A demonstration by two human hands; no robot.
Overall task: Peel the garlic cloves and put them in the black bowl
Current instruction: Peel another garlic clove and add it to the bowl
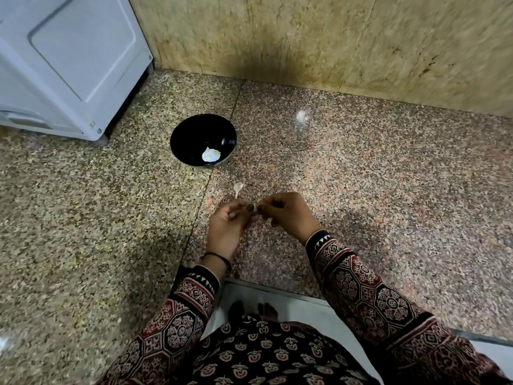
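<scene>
A black bowl (203,140) stands on the speckled granite counter (361,176), with peeled pale garlic cloves (211,155) at its bottom. In front of the bowl lies one loose garlic piece (238,188) with a thin stem. Just below it, my left hand (226,226) and my right hand (288,215) meet fingertip to fingertip and pinch a small garlic clove (254,206) between them. The clove is mostly hidden by my fingers. Both hands hover low over the counter.
A white appliance (69,62) stands at the back left, close to the bowl. A beige stone wall (333,40) closes the back. A pale smudge (301,115) lies at the counter's far middle. The counter's front edge (277,290) runs below my wrists.
</scene>
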